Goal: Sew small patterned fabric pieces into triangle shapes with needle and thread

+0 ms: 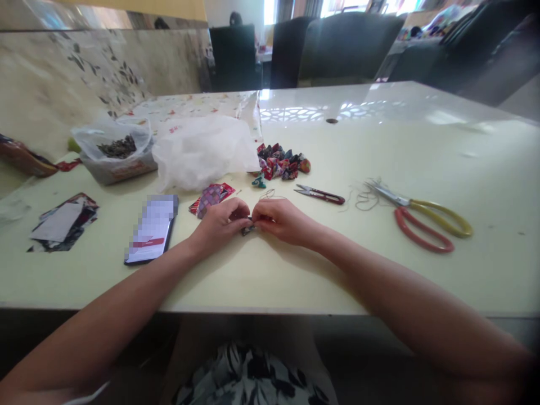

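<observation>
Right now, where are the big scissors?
At right in the head view, the big scissors lie on the table beside loose thread, right of small snips.

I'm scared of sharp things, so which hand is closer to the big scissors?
The right hand. It is left of the scissors; the left hand is farther left, beyond the right hand.

the held scrap (247, 230) looks like cloth, the table (413, 146) smooth and glossy, the bag (202, 149) crinkled plastic.
</observation>
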A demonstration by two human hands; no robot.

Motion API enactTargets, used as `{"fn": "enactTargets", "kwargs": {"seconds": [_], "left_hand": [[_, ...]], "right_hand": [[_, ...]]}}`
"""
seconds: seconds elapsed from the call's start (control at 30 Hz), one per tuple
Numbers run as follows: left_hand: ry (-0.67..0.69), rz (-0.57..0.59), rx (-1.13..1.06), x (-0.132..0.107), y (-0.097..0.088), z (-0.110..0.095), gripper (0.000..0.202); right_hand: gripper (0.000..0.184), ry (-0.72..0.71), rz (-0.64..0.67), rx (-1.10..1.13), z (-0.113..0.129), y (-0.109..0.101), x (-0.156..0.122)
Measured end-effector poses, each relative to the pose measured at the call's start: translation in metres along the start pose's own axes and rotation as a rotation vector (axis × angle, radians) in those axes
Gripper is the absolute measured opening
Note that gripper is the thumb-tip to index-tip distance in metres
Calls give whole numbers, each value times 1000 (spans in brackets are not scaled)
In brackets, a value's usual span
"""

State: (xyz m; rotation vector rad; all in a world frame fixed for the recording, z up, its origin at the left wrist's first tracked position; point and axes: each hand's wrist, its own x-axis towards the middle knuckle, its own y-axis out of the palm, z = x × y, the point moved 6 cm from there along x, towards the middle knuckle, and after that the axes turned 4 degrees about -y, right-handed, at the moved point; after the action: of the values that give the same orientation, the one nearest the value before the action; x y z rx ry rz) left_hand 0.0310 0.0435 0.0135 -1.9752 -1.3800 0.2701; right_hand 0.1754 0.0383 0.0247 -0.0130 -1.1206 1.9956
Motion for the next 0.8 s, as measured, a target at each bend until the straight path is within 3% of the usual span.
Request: {"fn": "enactTargets", "kwargs": {"seconds": [0.2,0.47,0.8], "left_hand": [[-30,43,-28,2,-2,2,17],[75,60,-1,2,-4,-7,16],[9,37,-10,3,-6,-5,22]], "right_hand": [[11,8,-6,-21,0,1,0],[14,10,-23,-40,-3,1,0],[15,-34,5,-88,-1,0,0]]}}
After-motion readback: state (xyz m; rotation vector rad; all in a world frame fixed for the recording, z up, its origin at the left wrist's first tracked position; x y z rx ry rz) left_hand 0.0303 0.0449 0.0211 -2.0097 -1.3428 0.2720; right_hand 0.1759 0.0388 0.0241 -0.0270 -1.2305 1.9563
